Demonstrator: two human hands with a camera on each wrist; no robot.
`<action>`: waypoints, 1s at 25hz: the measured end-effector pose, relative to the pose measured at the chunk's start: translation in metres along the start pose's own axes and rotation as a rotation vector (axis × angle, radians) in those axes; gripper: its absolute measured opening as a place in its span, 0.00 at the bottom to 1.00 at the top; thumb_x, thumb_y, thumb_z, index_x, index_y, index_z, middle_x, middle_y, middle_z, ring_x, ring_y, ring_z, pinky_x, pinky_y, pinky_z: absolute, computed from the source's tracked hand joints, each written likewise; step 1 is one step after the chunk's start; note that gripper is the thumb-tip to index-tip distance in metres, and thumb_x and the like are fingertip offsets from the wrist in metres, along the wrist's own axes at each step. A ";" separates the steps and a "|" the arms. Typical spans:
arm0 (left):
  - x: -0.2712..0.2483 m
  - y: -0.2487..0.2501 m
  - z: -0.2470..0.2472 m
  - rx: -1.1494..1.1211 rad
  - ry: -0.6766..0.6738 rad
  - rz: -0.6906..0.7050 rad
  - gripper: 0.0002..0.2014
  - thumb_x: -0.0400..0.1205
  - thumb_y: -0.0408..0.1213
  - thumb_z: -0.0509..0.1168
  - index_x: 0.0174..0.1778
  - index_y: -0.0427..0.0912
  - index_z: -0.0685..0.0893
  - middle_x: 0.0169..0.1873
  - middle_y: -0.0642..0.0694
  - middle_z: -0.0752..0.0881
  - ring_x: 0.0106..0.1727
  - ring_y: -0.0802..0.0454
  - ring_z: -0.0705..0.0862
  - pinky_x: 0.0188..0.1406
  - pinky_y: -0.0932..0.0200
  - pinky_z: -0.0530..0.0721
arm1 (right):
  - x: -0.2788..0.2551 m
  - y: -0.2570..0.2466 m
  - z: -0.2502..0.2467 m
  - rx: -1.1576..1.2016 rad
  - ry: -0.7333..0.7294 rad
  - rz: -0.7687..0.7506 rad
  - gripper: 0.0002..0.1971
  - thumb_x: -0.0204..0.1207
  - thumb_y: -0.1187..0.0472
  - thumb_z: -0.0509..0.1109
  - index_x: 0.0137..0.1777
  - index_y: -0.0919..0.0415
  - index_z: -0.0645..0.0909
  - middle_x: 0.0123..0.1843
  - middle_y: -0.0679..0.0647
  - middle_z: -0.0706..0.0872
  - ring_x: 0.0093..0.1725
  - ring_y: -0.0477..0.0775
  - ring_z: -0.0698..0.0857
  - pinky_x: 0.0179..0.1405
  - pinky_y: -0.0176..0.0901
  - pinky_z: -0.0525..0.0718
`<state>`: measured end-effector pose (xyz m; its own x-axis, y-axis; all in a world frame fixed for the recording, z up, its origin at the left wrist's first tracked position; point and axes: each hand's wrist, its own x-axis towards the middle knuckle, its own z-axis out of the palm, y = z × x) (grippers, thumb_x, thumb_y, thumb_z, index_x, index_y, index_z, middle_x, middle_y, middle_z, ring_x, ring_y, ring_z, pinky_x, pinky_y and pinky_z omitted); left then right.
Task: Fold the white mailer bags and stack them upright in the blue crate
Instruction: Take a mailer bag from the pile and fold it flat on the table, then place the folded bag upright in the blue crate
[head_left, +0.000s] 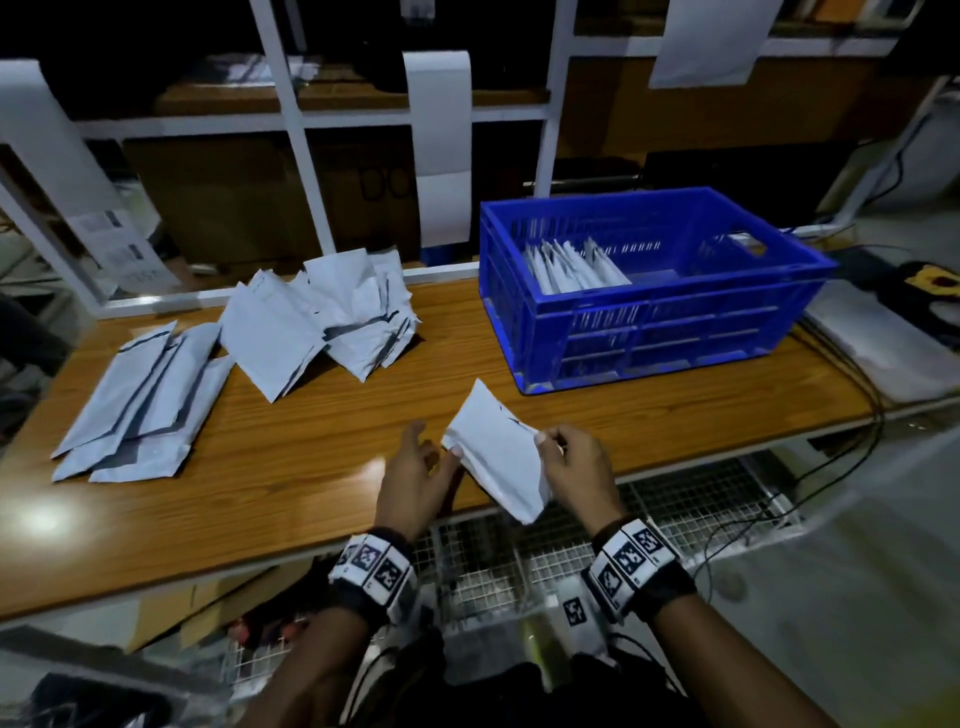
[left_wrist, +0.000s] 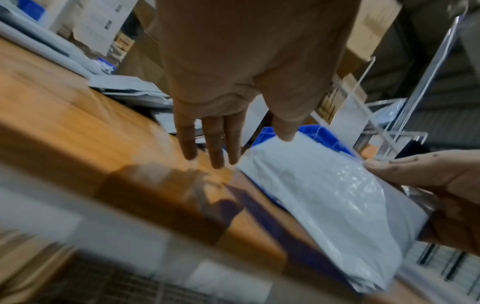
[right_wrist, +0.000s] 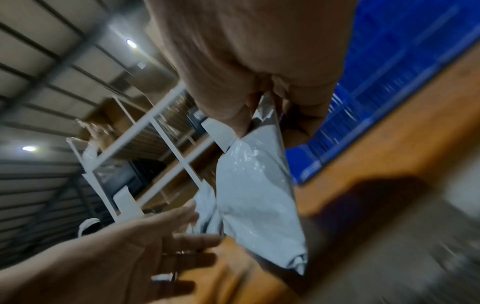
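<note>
my right hand pinched the folded mailer bag at its edge, my left hand spread beside it; it looked light, floppy and slick.

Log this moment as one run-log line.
phase: folding | right hand: pinches mailer bag | left hand: open, thumb at bag edge | blue crate: folded bags upright inside

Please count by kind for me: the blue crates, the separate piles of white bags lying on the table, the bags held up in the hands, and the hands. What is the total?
blue crate: 1
piles on the table: 2 (flat pile, loose heap)
held bag: 1
hands: 2 (left hand, right hand)
Total: 6
</note>
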<state>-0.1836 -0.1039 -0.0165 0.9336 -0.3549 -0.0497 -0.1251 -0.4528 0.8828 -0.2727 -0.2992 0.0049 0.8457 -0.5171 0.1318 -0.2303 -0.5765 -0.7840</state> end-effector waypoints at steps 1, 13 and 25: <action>0.001 0.012 0.004 -0.075 -0.004 0.005 0.35 0.85 0.50 0.69 0.84 0.45 0.63 0.67 0.40 0.86 0.64 0.51 0.85 0.48 0.64 0.80 | 0.002 -0.004 -0.013 0.011 0.031 -0.052 0.07 0.83 0.61 0.68 0.43 0.56 0.81 0.41 0.50 0.85 0.43 0.52 0.83 0.38 0.42 0.70; 0.078 0.162 0.042 -0.684 -0.096 0.223 0.26 0.84 0.31 0.70 0.77 0.44 0.71 0.54 0.43 0.92 0.52 0.48 0.92 0.44 0.55 0.91 | 0.089 -0.039 -0.134 0.149 0.095 -0.282 0.11 0.83 0.50 0.69 0.58 0.55 0.83 0.49 0.44 0.89 0.48 0.39 0.87 0.40 0.45 0.85; 0.209 0.203 0.064 -0.205 -0.014 0.481 0.20 0.89 0.42 0.64 0.78 0.54 0.71 0.40 0.52 0.89 0.45 0.61 0.87 0.43 0.59 0.86 | 0.212 -0.036 -0.196 0.114 0.182 -0.105 0.11 0.80 0.53 0.76 0.57 0.56 0.85 0.49 0.48 0.91 0.49 0.47 0.89 0.49 0.54 0.89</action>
<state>-0.0356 -0.3224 0.1225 0.7817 -0.4952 0.3792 -0.4692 -0.0663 0.8806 -0.1794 -0.5127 0.1800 0.7594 -0.5691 0.3154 -0.0810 -0.5637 -0.8220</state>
